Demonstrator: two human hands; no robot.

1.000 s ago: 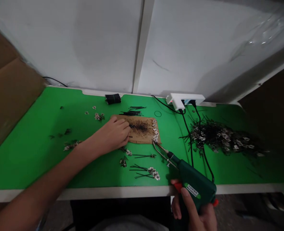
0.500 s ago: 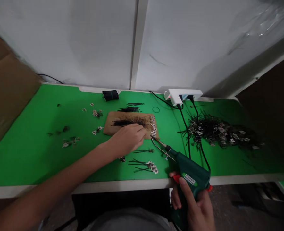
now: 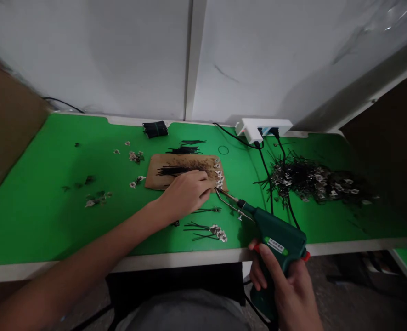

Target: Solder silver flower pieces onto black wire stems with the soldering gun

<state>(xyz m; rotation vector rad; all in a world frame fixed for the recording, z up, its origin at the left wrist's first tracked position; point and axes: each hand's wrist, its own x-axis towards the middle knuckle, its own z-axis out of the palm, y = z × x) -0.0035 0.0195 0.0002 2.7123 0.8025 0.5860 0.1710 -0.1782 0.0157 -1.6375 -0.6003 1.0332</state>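
Observation:
My right hand (image 3: 286,285) grips a dark green soldering gun (image 3: 278,232) by its handle, with the index finger at the red trigger. Its thin metal tip and curved solder feed tube reach the lower right corner of a brown board (image 3: 151,177). Along the board's right edge runs a row of small silvery metal parts (image 3: 219,174). My left hand (image 3: 189,188) rests over the board, fingers pinched together just left of the tip; what they hold is hidden. Behind the knuckles lies a bundle of black wires (image 3: 171,170) on the board.
Nearer me lie wires with metal parts on their ends (image 3: 217,232). A large tangled heap of similar pieces (image 3: 313,179) spreads at right. A white power strip (image 3: 267,126) with black cords stands at the back, and a tied black wire bundle (image 3: 155,129) sits back left.
The view has shifted slightly, moving the table up in the picture. The red trigger shows less under my right index finger. Both hands stay at nearly the same place by the board.

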